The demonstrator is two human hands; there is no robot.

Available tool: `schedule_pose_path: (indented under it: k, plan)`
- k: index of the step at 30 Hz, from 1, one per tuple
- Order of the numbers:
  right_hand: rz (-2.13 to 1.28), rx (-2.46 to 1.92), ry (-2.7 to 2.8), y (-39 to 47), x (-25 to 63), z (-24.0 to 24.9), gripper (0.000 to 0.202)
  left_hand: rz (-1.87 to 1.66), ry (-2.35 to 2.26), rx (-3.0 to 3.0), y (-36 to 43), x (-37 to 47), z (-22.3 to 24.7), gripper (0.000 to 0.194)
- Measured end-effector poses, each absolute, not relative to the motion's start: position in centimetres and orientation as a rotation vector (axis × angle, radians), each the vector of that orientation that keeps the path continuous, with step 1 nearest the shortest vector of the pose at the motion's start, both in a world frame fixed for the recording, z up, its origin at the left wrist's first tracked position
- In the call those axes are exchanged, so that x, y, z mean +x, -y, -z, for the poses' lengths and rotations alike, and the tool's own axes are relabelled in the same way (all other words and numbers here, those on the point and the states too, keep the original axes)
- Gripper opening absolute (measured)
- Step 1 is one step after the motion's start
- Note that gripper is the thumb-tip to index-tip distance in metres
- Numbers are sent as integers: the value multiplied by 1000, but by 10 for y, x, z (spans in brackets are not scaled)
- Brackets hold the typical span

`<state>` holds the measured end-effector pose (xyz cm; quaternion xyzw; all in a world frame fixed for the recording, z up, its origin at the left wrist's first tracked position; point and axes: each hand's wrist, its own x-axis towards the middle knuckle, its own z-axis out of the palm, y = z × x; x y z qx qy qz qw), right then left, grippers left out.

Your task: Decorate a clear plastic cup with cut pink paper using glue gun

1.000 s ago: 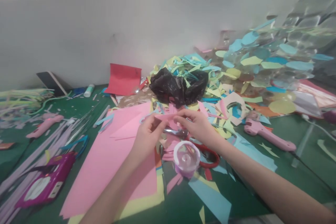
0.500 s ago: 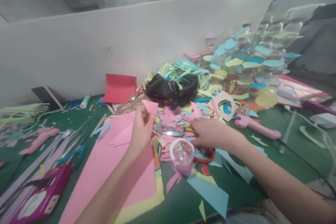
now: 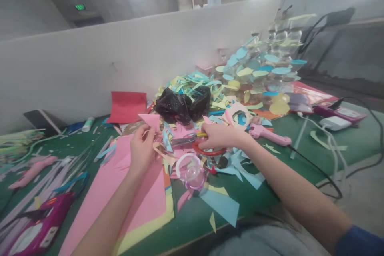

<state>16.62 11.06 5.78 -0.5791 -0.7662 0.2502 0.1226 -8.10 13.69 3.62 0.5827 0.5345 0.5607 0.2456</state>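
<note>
My left hand (image 3: 141, 146) pinches a small piece of pink paper (image 3: 151, 121) between thumb and fingers, holding it upright above the pink sheets. My right hand (image 3: 217, 136) grips scissors (image 3: 183, 141) by their yellow and red handles. The silver blades point left towards my left hand, apart from the pink piece and above the paper scraps. Just below the scissors sits a clear plastic cup with a purple rim (image 3: 192, 171). Large pink sheets (image 3: 132, 196) lie under my left wrist, on top of yellow paper (image 3: 144, 230).
A black plastic bag (image 3: 177, 104) lies amid heaped scraps. Pink glue guns lie right (image 3: 271, 134) and left (image 3: 33, 172). Clear bottles with paper discs (image 3: 267, 68) stand back right. A purple device (image 3: 39, 224) is front left; a white partition (image 3: 90, 72) runs behind.
The view has turned to the right, so the table appears shifted left. The red handle loop is now closer to my right hand. My left hand still holds the pink paper.
</note>
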Motion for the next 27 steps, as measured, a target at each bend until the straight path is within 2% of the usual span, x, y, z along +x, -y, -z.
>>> schedule_pose_path:
  k: [6, 12, 18, 27]
  plan:
    - [-915, -1633, 2131, -116, 167, -64, 43, -1714, -1328, 1409, -147, -90, -33, 17]
    - [-1015, -1527, 1934, -112, 155, -65, 74, -1750, -1284, 1405, -151, -95, -25, 19]
    - [-1015, -1418, 1928, -117, 147, -53, 62, -1753, -1326, 1501, -148, -89, -23, 21]
    - [-1048, -1354, 1980, -124, 141, -43, 60, -1679, -1264, 1442, -136, -70, -27, 26]
